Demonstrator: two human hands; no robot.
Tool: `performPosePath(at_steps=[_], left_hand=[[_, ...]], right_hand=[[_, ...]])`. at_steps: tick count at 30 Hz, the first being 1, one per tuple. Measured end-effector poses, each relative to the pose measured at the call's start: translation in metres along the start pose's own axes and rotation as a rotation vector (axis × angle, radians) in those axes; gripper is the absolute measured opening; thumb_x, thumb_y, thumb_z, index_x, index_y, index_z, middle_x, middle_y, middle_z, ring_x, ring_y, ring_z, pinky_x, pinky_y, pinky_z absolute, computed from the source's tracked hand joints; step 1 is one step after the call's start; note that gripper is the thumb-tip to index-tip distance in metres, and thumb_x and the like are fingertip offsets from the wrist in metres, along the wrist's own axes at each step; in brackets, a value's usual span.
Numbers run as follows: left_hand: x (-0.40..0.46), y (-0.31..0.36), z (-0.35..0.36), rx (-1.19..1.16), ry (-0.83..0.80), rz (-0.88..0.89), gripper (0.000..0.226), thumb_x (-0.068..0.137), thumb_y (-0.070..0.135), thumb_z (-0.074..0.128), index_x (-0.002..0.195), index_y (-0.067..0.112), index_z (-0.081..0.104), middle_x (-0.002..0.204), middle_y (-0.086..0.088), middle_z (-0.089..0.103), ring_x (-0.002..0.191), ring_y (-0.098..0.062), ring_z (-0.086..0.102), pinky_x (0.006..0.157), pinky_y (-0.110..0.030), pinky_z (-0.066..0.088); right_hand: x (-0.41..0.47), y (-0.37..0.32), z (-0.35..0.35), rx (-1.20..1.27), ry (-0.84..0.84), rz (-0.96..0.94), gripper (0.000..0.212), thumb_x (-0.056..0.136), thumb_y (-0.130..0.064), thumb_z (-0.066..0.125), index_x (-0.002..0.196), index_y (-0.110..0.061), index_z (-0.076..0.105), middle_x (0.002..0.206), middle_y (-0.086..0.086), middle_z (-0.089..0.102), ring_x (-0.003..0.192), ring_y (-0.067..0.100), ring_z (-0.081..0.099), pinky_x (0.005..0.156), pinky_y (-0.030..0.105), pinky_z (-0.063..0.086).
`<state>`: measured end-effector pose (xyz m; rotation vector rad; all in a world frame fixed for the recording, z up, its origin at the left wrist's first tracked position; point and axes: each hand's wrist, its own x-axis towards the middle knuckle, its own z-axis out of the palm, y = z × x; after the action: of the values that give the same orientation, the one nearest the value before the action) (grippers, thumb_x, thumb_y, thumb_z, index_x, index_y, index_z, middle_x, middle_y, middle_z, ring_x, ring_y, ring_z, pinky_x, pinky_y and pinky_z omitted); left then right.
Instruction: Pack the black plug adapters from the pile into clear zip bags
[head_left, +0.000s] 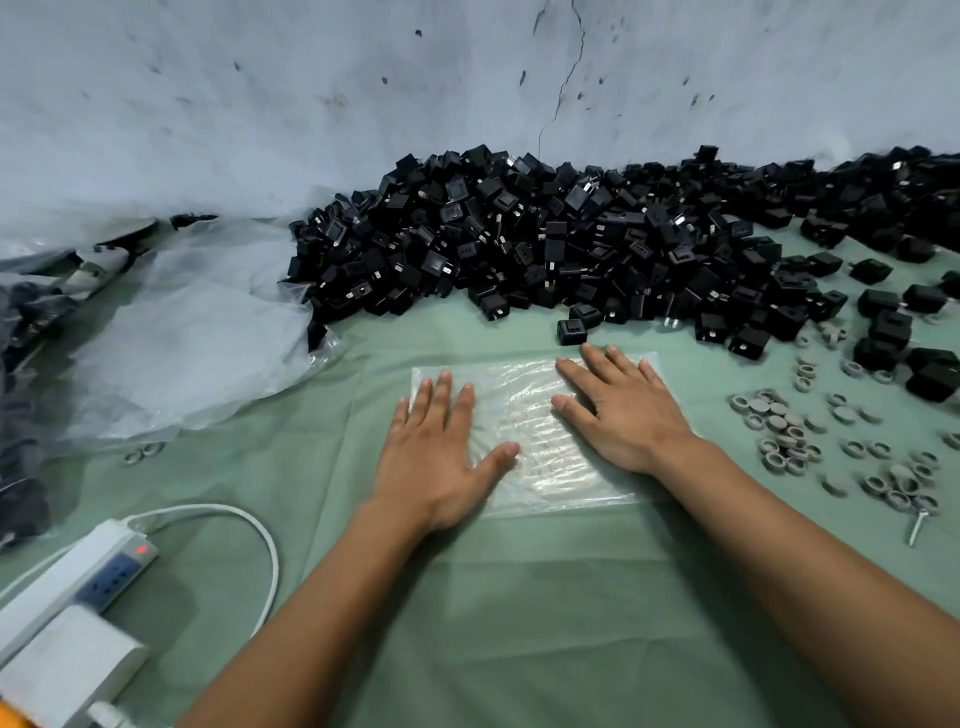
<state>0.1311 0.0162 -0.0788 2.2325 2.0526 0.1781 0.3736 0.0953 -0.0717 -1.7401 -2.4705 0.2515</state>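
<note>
Left hand: flat, fingers straight, pressed the zip bags' left side.
Right hand: flat, pressed their right.
Adapter pile: far, untouched.

Both bare forearms extend forward from the lower edge of the view, converging slightly toward the centre. Left hand: palm down, flat, fingers straight and close together, thumb splayed toward the right. Right hand: palm down, flat, fingers straight and slightly spread, thumb pointing left. The two hands lie apart, not touching.
</note>
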Motion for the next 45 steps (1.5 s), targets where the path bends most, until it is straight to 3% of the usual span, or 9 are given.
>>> performPosePath(at_steps=[4,7,11,14,18,22,32,37,45], left_hand=[[-0.005,-0.016,-0.006,0.021,-0.045,-0.031,0.105,0.078,0.092,-0.003,0.164,0.031,-0.007,0.170,0.003,-0.018,0.157,-0.016,-0.018,0.129,-0.043,-0.005],[-0.010,-0.030,-0.016,0.039,-0.103,-0.026,0.108,0.073,0.095,-0.002,0.163,0.035,-0.008,0.170,0.007,-0.018,0.156,-0.014,-0.018,0.128,-0.046,-0.006],[-0.009,-0.031,-0.046,0.137,-0.151,-0.071,0.104,0.076,0.093,0.014,0.162,0.035,0.019,0.172,0.000,0.006,0.159,-0.022,0.001,0.127,-0.052,0.001],[0.005,0.011,-0.056,0.077,0.069,-0.093,0.067,0.093,0.073,0.040,0.135,0.022,0.057,0.144,-0.009,0.053,0.137,-0.029,0.043,0.113,-0.048,0.038],[0.028,0.110,-0.048,-0.242,0.172,-0.020,0.032,0.095,0.049,0.059,0.094,0.017,0.064,0.093,-0.002,0.062,0.087,-0.024,0.061,0.069,-0.036,0.049],[0.055,0.183,-0.035,-0.278,-0.008,-0.052,0.035,0.089,0.048,0.055,0.104,0.019,0.068,0.099,-0.005,0.069,0.095,-0.032,0.068,0.067,-0.034,0.049],[0.075,0.181,-0.029,-0.372,-0.057,-0.132,0.031,0.091,0.029,0.063,0.070,0.016,0.043,0.097,-0.012,0.067,0.095,-0.036,0.069,0.071,-0.030,0.051],[0.074,0.158,-0.034,-0.784,-0.172,-0.299,0.010,0.092,0.010,0.060,0.083,0.005,0.062,0.086,-0.016,0.071,0.054,-0.029,0.072,0.048,-0.034,0.060],[0.064,0.137,-0.057,-0.933,-0.012,-0.253,0.012,0.077,-0.004,0.046,0.078,-0.001,0.058,0.057,-0.015,0.064,0.047,-0.030,0.068,0.065,-0.054,0.064]], right_hand=[[0.004,-0.007,-0.008,0.042,0.028,-0.003,0.057,0.102,-0.068,0.030,0.151,-0.041,0.044,0.167,0.005,0.030,0.155,0.028,0.023,0.126,0.048,0.021],[0.021,-0.017,-0.022,0.081,0.321,0.065,0.034,0.101,-0.050,0.053,0.111,-0.021,0.067,0.114,0.004,0.062,0.115,0.025,0.056,0.096,0.042,0.052],[0.052,-0.022,-0.036,0.052,0.214,0.093,0.041,0.102,-0.036,0.058,0.141,-0.027,0.053,0.133,0.009,0.044,0.122,0.030,0.047,0.094,0.046,0.052],[0.070,-0.015,-0.039,0.028,0.099,0.053,0.024,0.101,-0.032,0.062,0.123,-0.023,0.065,0.127,0.007,0.039,0.116,0.033,0.049,0.097,0.047,0.050],[0.068,0.001,-0.042,0.274,0.274,0.122,0.015,0.089,-0.011,0.071,0.096,-0.022,0.066,0.109,0.002,0.049,0.097,0.027,0.056,0.080,0.032,0.042],[0.043,0.030,-0.055,0.657,0.482,0.321,0.013,0.091,-0.015,0.068,0.104,-0.019,0.067,0.093,0.000,0.067,0.080,0.023,0.067,0.073,0.027,0.047],[-0.031,0.062,-0.057,1.614,0.056,0.349,0.023,0.089,0.014,0.065,0.108,0.002,0.069,0.088,0.012,0.077,0.076,0.020,0.077,0.067,0.025,0.062],[-0.039,0.055,-0.056,1.725,-0.047,0.288,0.015,0.100,-0.005,0.059,0.103,0.007,0.067,0.091,0.024,0.076,0.089,0.033,0.078,0.071,0.034,0.064],[-0.046,0.048,-0.061,1.287,-0.329,0.189,0.016,0.098,0.001,0.063,0.113,0.003,0.068,0.111,0.021,0.075,0.095,0.023,0.076,0.078,0.025,0.062]])
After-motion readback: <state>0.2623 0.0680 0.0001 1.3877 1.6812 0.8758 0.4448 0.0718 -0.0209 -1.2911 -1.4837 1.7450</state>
